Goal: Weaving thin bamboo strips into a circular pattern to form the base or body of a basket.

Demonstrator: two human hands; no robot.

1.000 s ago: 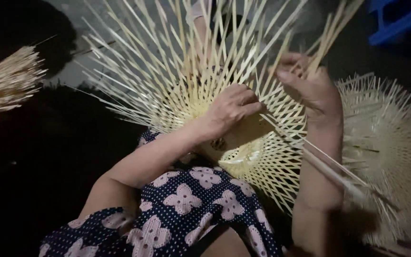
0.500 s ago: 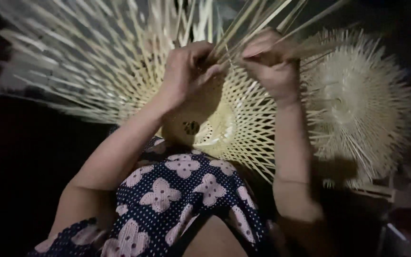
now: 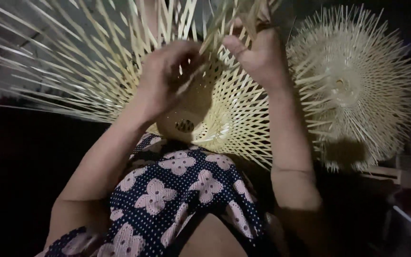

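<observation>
Both hands worked the half-woven bamboo piece (image 3: 224, 119): left hand (image 3: 167, 81) fingers curled pinching a strip, right hand (image 3: 258, 52) fingers pressed together on strips above it; best kept taut.

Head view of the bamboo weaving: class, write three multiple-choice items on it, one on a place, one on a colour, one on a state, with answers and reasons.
1. Where does the second woven piece lie?
A. beside the right hand
B. on the person's lap
C. under the left hand

2. What colour are the bamboo strips?
A. dark green
B. pale yellow
C. red

3. How is the piece being woven?
A. a closed rim all round
B. loose strips fanning out from a woven middle
C. cut flat

Answers: 1 A, it lies apart, on the right-hand side. 2 B, every strip is pale straw yellow. 3 B, free ends spread out past the lattice.
</observation>
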